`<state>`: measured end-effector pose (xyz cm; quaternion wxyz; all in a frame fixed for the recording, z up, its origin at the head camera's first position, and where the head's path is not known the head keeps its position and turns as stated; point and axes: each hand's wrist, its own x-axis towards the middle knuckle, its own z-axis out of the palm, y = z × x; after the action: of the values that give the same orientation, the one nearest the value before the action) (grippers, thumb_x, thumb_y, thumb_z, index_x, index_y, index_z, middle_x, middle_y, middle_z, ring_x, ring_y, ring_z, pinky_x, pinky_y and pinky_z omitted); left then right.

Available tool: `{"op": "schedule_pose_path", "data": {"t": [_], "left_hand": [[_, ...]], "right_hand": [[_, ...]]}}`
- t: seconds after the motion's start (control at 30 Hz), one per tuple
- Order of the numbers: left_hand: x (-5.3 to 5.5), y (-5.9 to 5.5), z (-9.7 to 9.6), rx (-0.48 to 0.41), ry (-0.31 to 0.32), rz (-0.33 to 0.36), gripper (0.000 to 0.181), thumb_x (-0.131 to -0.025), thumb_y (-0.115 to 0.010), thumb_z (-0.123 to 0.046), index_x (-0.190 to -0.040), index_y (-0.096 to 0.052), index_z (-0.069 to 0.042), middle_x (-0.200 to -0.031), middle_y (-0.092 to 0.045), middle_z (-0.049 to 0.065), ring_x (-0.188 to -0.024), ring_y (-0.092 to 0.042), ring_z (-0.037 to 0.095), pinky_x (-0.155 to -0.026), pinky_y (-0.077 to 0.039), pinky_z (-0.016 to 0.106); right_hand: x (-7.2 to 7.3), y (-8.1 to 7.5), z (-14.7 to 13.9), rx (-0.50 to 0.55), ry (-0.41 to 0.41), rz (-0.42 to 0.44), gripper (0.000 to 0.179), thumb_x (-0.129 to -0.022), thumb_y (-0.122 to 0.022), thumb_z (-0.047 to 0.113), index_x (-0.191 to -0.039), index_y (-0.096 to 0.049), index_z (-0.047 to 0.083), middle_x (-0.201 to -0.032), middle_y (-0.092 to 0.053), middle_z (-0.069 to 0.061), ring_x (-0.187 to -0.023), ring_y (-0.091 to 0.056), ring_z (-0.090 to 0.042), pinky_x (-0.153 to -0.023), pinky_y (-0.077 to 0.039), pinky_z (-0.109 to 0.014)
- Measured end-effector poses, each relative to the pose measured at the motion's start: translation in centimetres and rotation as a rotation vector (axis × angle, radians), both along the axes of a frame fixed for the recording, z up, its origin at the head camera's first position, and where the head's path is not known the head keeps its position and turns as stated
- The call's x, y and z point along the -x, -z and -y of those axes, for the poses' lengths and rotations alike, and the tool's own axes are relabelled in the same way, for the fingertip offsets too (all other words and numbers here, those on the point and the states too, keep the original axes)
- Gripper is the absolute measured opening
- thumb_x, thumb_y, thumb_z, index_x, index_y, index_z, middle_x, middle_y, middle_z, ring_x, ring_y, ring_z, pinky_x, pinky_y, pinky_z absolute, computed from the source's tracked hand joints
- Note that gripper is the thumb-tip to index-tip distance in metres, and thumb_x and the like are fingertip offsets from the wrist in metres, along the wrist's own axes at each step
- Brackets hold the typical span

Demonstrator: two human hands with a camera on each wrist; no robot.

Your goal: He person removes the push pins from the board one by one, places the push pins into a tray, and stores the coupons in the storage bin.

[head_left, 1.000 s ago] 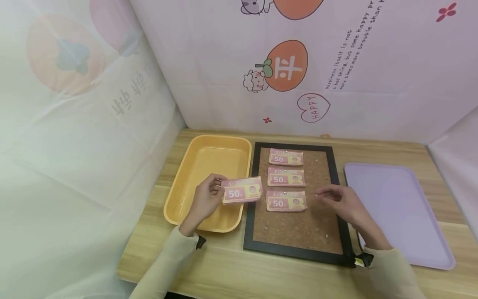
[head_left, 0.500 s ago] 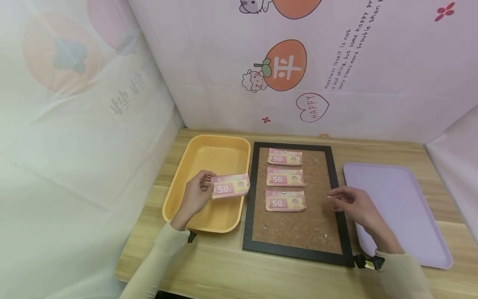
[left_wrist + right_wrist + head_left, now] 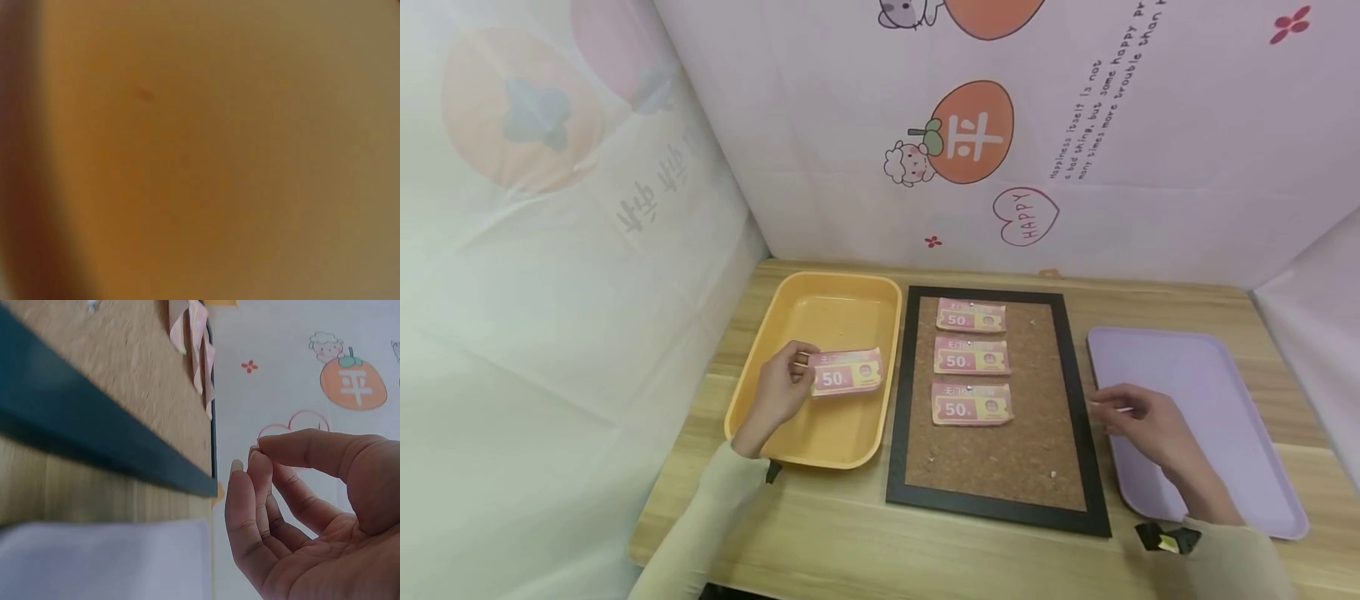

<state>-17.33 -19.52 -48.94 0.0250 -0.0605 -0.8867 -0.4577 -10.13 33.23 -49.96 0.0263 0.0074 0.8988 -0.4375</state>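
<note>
Coupon (image 3: 847, 372), pink and yellow, with a big white 50 and a line of lettering on top; it is held over the yellow tray (image 3: 835, 313). The left hand (image 3: 777, 387) grips its left end, hiding that edge. Its finest print is illegible, and I can't tell whether it is one sheet or several. The left wrist view is an amber blur. Closest in, a strip of tabletop (image 3: 925, 554) runs along the front. The right hand (image 3: 1146, 417) pinches a tiny pale object (image 3: 1093, 404), too small to make out, beside the black-framed corkboard (image 3: 981, 467). The purple tray (image 3: 1180, 358) passes under that hand; wood shows between tray and frame. Farther up, cork shows to the right of three pinned coupons (image 3: 972, 406). Behind, the printed cloth (image 3: 850, 208) is cut off at the top.
</note>
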Motion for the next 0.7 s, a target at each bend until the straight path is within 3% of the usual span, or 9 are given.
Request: {"op": "schedule_pose_path", "data": {"t": [0.23, 0.53, 0.7], "left_hand": [[0.2, 0.1, 0.4, 0.037, -0.012, 0.015, 0.029, -0.094, -0.060, 0.003, -0.122, -0.066, 0.000, -0.107, -0.073, 0.022, -0.092, -0.074, 0.033, -0.081, -0.063, 0.042], [0.5, 0.4, 1.0, 0.080, 0.013, 0.013, 0.028, -0.094, -0.058, 0.003, -0.121, -0.066, 0.001, -0.106, -0.074, 0.023, -0.088, -0.073, 0.032, -0.074, -0.062, 0.037], [0.6, 0.5, 1.3, 0.104, 0.019, 0.050, 0.028, -0.095, -0.060, 0.001, -0.122, -0.066, 0.000, -0.107, -0.074, 0.023, -0.091, -0.074, 0.034, -0.076, -0.063, 0.040]], "right_hand": [[-0.5, 0.3, -1.8, -0.070, 0.063, 0.008, 0.029, -0.099, -0.069, 0.014, -0.120, -0.070, -0.006, -0.089, -0.075, 0.009, -0.071, -0.069, 0.002, -0.062, -0.060, -0.025], [-1.0, 0.6, -3.9, -0.106, 0.118, 0.026, 0.031, -0.098, -0.069, 0.016, -0.119, -0.069, -0.008, -0.085, -0.073, 0.015, -0.069, -0.068, 0.004, -0.060, -0.060, -0.024], [-1.3, 1.0, -5.0, -0.136, 0.145, 0.056, 0.032, -0.099, -0.068, 0.014, -0.120, -0.067, -0.010, -0.090, -0.078, -0.005, -0.069, -0.065, 0.007, -0.059, -0.059, -0.023]]}}
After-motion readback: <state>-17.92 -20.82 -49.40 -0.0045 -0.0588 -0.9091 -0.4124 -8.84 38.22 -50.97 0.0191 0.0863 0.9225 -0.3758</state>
